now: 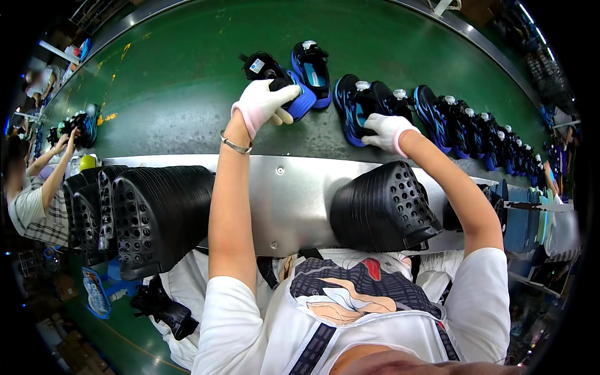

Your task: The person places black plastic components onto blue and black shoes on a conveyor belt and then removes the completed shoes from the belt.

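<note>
Both my hands wear white gloves and reach out over a green conveyor belt (187,69). My left hand (261,103) grips a black and blue shoe (275,78) at its heel end. My right hand (386,131) holds another black and blue shoe (356,106) by its side. A third shoe (312,65) lies between them, further out. To the right, a row of several similar shoes (475,128) runs along the belt.
A steel ledge (294,200) borders the belt's near edge. Stacks of black perforated insoles stand at the left (147,215) and in front of me (384,209). Another person (37,194) works at the far left, with shoes (78,125) on the belt.
</note>
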### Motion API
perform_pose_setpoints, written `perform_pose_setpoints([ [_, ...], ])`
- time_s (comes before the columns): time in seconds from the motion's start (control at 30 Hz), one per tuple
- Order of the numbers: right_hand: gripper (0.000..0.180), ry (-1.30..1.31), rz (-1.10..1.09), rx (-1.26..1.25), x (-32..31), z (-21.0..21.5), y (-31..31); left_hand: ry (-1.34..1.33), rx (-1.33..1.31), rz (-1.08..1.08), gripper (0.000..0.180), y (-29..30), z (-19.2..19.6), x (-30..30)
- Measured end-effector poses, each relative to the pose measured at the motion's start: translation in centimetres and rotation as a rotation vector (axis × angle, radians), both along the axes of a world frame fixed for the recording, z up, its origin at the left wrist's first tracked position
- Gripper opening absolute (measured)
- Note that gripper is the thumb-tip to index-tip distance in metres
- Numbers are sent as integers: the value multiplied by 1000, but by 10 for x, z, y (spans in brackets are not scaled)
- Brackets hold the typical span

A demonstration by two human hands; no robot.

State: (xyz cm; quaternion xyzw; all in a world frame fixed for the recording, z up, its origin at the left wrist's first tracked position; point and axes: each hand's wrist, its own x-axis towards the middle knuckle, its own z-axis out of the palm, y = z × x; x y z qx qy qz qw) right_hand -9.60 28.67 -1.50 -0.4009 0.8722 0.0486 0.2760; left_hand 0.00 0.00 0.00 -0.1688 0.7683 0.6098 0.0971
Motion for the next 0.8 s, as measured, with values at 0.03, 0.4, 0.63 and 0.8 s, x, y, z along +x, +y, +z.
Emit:
perform_pose_setpoints([
  [0.03, 44, 31, -13, -2, -2, -1, 4, -4, -58, -32, 37, -2, 0, -1],
  [0.4, 43, 93, -208, -336, -4, -8, 69, 223, -1219, -131, 45, 31, -22, -13],
  [0.63, 24, 386, -366, -448, 67, 91, 125, 439, -867, -245, 46, 12, -85, -46],
  [0.8, 18, 776, -828, -506, 136, 143, 239, 324, -867, -333, 37, 31, -80, -58],
])
